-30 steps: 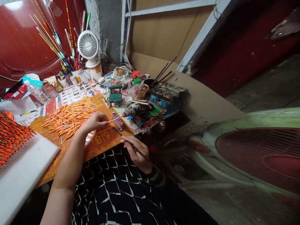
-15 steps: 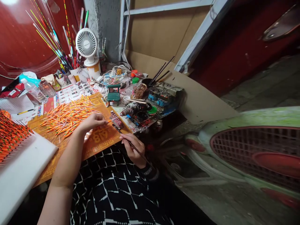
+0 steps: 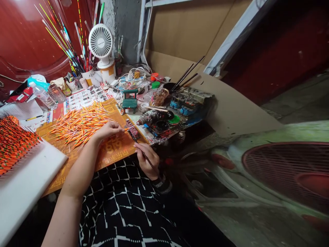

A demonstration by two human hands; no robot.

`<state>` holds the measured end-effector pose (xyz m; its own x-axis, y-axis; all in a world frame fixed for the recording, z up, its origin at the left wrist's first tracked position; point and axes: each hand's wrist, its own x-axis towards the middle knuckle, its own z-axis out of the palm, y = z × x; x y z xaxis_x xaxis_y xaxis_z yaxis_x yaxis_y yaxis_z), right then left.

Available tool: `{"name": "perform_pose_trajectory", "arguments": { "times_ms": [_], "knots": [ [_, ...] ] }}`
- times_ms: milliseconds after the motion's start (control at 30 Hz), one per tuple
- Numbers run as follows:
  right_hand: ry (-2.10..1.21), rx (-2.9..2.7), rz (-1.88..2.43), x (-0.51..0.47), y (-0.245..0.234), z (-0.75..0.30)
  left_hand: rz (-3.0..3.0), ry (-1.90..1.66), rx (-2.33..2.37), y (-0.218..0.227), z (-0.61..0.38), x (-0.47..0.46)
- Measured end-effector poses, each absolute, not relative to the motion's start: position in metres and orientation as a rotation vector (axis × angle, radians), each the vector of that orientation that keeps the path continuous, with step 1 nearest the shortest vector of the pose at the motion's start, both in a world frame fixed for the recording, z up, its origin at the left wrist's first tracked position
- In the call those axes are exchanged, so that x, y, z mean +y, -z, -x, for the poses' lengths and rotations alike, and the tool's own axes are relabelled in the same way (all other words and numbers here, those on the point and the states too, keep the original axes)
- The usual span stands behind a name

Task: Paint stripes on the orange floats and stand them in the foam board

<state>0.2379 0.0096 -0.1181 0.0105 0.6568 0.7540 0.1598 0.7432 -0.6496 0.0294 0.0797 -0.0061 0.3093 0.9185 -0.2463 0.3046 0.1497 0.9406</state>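
Observation:
My left hand (image 3: 108, 131) pinches a thin orange float (image 3: 128, 128) and holds it out over the orange paper sheet (image 3: 113, 152). My right hand (image 3: 146, 160) grips a slim dark paintbrush (image 3: 137, 144) like a pen, its tip right at the float's end, above a small paint-stained block (image 3: 131, 129). Just left of my left hand lies a heap of orange floats (image 3: 77, 125). More painted floats (image 3: 12, 144) stand in rows in a white rack (image 3: 28, 181) at the far left.
Paint pots and a stained palette (image 3: 164, 125) crowd the table's right end beside a cup of brushes (image 3: 185, 77). A small white fan (image 3: 100, 43), water bottles (image 3: 42, 96) and long floats in cups stand at the back. A large green fan (image 3: 282, 161) lies to the right.
My right hand has moved up and forward, bringing the brush tip to the float's end. My left hand has kept holding the float. The view has shifted slightly.

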Motion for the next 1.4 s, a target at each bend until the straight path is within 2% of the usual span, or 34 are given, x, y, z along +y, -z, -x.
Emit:
{"name": "perform_pose_trajectory", "arguments": {
  "times_ms": [500, 933, 1400],
  "knots": [
    [-0.322, -1.603, 0.730, 0.012, 0.117, -0.234, -1.379, -0.608, 1.228, 0.009, -0.028, 0.081],
    [-0.363, -1.581, 0.736, 0.009, 0.114, -0.234, -1.402, -0.593, 1.225, 0.003, -0.031, 0.079],
    [-0.378, -1.700, 0.558, -0.022, 0.115, -0.208, -1.322, -0.662, 1.214, 0.009, -0.032, 0.078]
  ]
}}
